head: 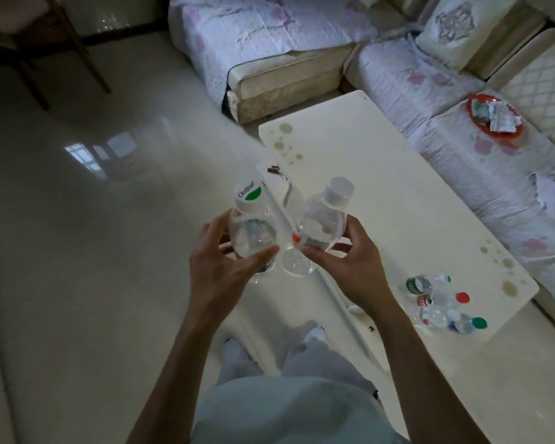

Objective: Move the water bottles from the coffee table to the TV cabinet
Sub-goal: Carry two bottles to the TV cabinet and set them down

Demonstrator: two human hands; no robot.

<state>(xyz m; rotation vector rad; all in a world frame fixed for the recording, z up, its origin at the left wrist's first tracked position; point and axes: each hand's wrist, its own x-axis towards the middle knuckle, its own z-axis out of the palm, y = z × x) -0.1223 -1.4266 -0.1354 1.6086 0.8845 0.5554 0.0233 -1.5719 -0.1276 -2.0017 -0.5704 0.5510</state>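
- Head view, looking down: a pale tiled floor (93, 203) fills the left half, and a sofa (462, 155) under a quilted cover runs along the top and right.
- The white counter (382, 187) stands just beside the sofa, its long side running from upper left to lower right.
- Left grip (218, 261): thumb and fingers curl round the green-capped bottle (252, 232), which hangs nearly upright, cap toward the camera, over the counter's left edge and clear of its top.
- Right grip (350, 261): fingers wrap the white-capped bottle (321, 225), whose long axis tilts, cap up and right, base leaning toward the other bottle. The two are close; whether they touch cannot be told.
- Remaining bottles (439, 299) stand bunched at the counter's near right corner, right of and below the right grip, so that hand is the nearer one for a later trip.
- A red tray (494, 118) rests on the sofa seat.
- No TV cabinet shows here, so which way it lies from the held bottles cannot be told. Both hands look full, and the carry probably comes next.
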